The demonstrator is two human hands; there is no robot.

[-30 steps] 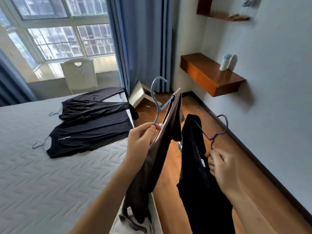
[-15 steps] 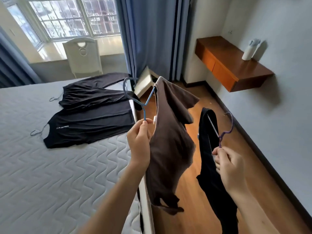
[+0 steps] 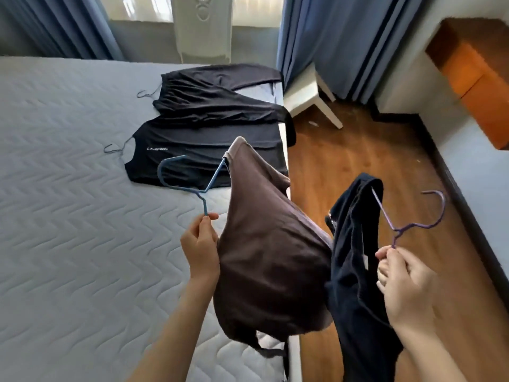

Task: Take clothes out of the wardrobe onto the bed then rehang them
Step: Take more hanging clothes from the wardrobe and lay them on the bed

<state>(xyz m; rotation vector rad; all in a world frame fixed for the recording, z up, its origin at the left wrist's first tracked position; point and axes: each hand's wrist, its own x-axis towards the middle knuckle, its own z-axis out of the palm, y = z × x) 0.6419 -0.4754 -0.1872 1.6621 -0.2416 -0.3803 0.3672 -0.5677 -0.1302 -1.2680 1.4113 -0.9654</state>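
Brown garment (image 3: 270, 257) has swung over the quilted bed (image 3: 68, 216) beside wooden floor (image 3: 358, 150).

Only one print in view: a short white wordmark (image 3: 157, 148) on the chest of the black T-shirt (image 3: 198, 142) lying flat on the bed (image 3: 68, 216). It looks like a single word in capitals, possibly starting with L. The letters are too small and blurred to read with confidence. White tag (image 3: 365, 262) inside the dark garment (image 3: 355, 285) on the purple hanger (image 3: 396, 230): nothing legible on it.
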